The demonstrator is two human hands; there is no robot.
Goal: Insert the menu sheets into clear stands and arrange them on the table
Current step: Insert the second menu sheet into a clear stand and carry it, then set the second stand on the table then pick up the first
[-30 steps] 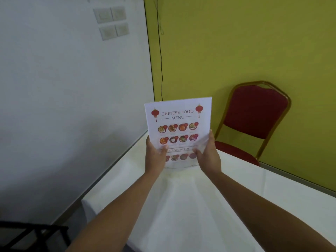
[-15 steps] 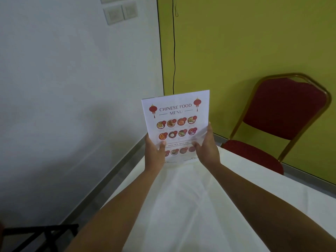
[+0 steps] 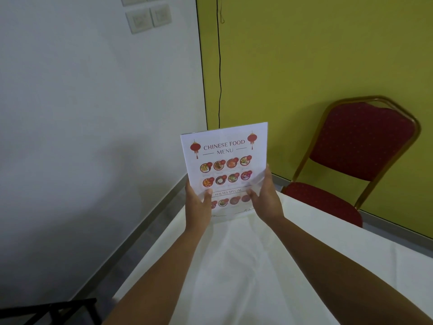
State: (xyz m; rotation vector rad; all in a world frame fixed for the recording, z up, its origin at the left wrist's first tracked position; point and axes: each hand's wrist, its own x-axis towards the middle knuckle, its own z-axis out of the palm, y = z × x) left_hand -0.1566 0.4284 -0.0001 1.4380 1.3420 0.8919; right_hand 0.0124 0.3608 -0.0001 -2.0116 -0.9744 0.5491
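Observation:
A white "Chinese Food Menu" sheet (image 3: pixel 225 160) stands upright in a clear stand (image 3: pixel 230 213), whose glossy front shows over the sheet's lower part. Both hands hold it above the far end of the table (image 3: pixel 234 266), which wears a white cloth. My left hand (image 3: pixel 198 207) grips the lower left edge, thumb over the front. My right hand (image 3: pixel 266 199) grips the lower right edge, fingers up along the side. Whether the stand's base touches the cloth cannot be told.
A red padded chair (image 3: pixel 351 165) with a gold frame stands at the table's far right corner against the yellow wall. A white wall with switch plates (image 3: pixel 148 16) is to the left. A black frame (image 3: pixel 51 313) sits at the lower left, by the table's corner.
The view has shifted left and forward, so the chair moved right in the frame. The menu in its stand sits slightly lower and nearer the table's far end; both hands keep their grip.

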